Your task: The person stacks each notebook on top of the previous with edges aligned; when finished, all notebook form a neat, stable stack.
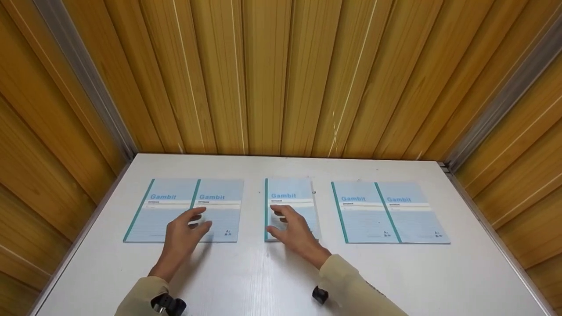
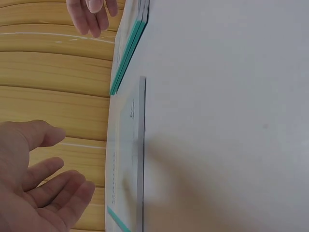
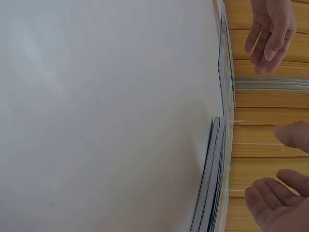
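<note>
Light-blue "Gambit" notebooks with green spines lie face up in three groups. Over the left pair hovers my left hand (image 1: 183, 232), fingers loosely bent and thumb apart, nearest the right notebook (image 1: 221, 224) of that pair; the left notebook (image 1: 153, 221) is partly covered by it. Above the middle notebooks (image 1: 290, 186), stacked with edges showing one over another in the right wrist view, is my right hand (image 1: 296, 230), likewise loosely curved. The left wrist view shows a gap between the left hand (image 2: 38, 179) and the notebook below. Neither hand holds anything.
Two more notebooks, a left one (image 1: 362, 226) and a right one (image 1: 410, 197), lie side by side at the right. All rest on a white table (image 1: 263, 281). Wood-look panels (image 1: 268, 79) rise behind and at both sides, with metal posts (image 1: 88, 74) at the corners.
</note>
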Tool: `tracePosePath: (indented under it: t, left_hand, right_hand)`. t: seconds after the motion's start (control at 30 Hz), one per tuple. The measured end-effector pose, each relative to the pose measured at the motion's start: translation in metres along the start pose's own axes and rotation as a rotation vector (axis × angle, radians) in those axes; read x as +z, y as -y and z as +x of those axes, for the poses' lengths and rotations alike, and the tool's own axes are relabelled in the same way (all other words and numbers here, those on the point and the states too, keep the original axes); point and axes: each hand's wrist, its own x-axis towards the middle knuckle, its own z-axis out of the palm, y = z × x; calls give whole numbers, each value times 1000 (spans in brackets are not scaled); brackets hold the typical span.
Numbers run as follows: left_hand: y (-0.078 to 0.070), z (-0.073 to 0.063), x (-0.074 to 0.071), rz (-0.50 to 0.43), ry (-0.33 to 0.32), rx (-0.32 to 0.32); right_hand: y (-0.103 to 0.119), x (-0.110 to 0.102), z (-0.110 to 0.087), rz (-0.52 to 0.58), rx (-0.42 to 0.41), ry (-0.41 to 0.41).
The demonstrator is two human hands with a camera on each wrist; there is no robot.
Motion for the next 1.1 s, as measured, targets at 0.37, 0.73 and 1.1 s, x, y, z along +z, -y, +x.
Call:
tracePosePath:
  t: [0.37, 0.73, 1.1]
  left_hand:
    - [23, 0, -32, 84, -12, -4]
    - [47, 0, -47, 111, 45, -3]
    - [59, 3, -53, 248, 110, 66]
  right_hand:
    - [11, 25, 12, 54, 17, 43]
    - [17, 47, 21, 97, 55, 85]
    - [26, 70, 29, 46, -6, 116]
